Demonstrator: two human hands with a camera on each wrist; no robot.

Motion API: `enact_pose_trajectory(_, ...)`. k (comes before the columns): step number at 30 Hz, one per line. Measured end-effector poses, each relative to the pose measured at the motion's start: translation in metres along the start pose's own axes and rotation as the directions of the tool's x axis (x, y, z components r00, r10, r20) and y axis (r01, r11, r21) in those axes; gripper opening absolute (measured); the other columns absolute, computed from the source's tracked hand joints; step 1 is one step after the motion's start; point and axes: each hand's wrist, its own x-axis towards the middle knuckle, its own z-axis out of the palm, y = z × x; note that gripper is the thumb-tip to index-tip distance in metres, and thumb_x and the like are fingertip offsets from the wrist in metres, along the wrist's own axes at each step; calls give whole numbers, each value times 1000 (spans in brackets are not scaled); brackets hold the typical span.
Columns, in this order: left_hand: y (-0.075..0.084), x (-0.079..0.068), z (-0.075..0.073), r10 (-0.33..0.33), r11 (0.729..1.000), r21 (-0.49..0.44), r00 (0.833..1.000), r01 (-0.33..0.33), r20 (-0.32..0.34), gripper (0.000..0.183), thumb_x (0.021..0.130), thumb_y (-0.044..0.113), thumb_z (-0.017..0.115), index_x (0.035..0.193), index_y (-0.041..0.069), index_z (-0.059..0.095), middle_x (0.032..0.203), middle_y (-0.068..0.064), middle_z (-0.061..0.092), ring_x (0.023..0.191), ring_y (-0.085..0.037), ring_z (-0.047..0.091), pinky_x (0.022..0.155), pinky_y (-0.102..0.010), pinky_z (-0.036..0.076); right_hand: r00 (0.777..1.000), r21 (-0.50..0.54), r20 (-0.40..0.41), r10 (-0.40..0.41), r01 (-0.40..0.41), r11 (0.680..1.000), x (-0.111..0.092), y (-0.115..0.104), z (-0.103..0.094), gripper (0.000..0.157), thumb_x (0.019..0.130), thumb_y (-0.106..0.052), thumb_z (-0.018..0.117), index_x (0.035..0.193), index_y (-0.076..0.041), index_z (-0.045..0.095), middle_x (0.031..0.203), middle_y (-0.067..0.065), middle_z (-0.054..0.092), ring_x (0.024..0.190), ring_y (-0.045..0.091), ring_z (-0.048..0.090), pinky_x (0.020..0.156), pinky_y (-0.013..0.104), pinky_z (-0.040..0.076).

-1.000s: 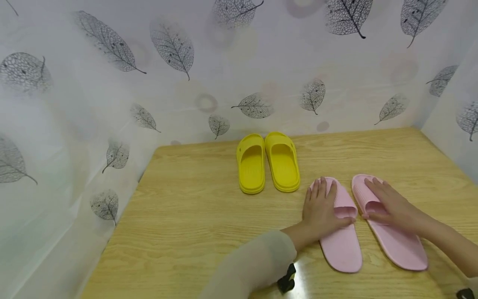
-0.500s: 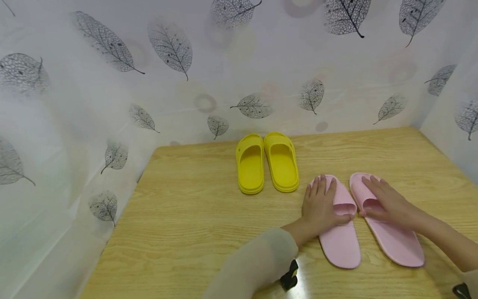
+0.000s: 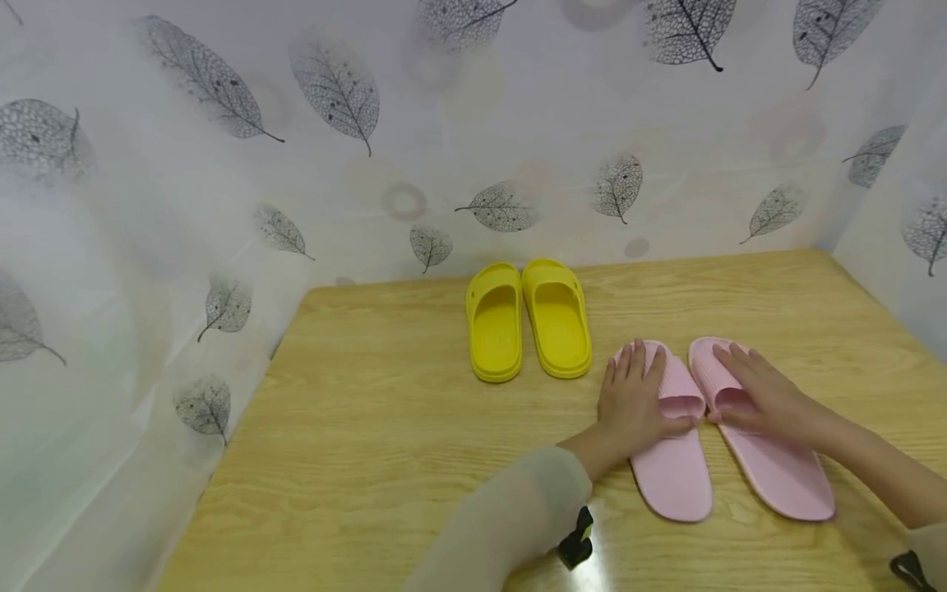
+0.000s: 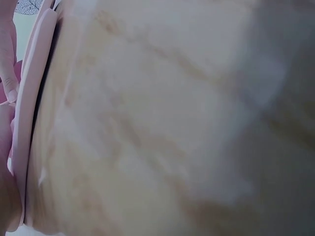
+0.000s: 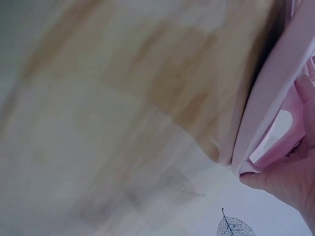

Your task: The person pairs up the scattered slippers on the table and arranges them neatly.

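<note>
A pair of pink slippers lies on the wooden tabletop in the head view, toes away from me. My left hand [image 3: 638, 403] rests on the left pink slipper [image 3: 673, 481], its straight fingers over the ribbed strap and its thumb across the strap opening. On the right pink slipper [image 3: 787, 481] rests my right hand [image 3: 777, 403], fingers extended over the strap and thumb toward the inner edge. The slippers nearly touch at the straps; their heels spread apart. In the right wrist view, fingers [image 5: 280, 184] touch the pink slipper's edge [image 5: 268, 93].
A pair of yellow slippers stands side by side at the table's back edge, the left one [image 3: 496, 329] and the right one [image 3: 558, 325]. Leaf-patterned sheeting [image 3: 444, 107] rises behind and beside the wooden table [image 3: 370, 460].
Both pink slippers have slid a little away from me under my hands, the right one also slightly leftward, narrowing the gap. The yellow slippers have stayed put.
</note>
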Motion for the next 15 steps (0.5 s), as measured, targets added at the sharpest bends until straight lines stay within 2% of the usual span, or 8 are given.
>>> enact_pose_trajectory(2, 0, 1, 0, 2, 1000, -7, 1000, -2, 3, 103, 72, 82, 48, 152, 24, 18, 158, -5, 17, 145, -19, 15, 116, -34, 18, 1000, -2, -1, -8, 8, 1000, 0, 0, 1, 94, 76, -24, 78, 145, 8, 23, 135, 48, 26, 125, 67, 18, 115, 55, 1)
enact_pose_trajectory(6, -2, 2, -1, 5, 1000, -9, 1000, -5, 22, 103, 73, 81, 49, 152, 24, 18, 158, -5, 17, 145, -19, 14, 117, -34, 18, 999, 10, 25, 23, -23, 1000, 2, -2, 0, 94, 77, -24, 76, 147, 5, 20, 137, 47, 23, 125, 67, 16, 110, 65, 5)
enact_pose_trajectory(12, -2, 5, -3, 12, 1000, -11, 999, -12, 41, 103, 73, 80, 50, 152, 25, 16, 158, -4, 16, 145, -18, 14, 117, -34, 18, 1000, -1, 21, 20, -20, 1000, 3, 0, -1, 94, 77, -24, 76, 146, 7, 21, 136, 47, 24, 124, 68, 17, 111, 63, 3)
enact_pose_trajectory(15, -2, 7, -3, 13, 1000, -11, 999, -13, 39, 103, 73, 80, 50, 152, 25, 16, 158, -4, 16, 145, -18, 14, 117, -34, 18, 998, 7, 39, 59, -59, 998, 5, -2, -2, 95, 77, -24, 77, 146, 6, 20, 136, 49, 21, 123, 69, 16, 104, 71, 8)
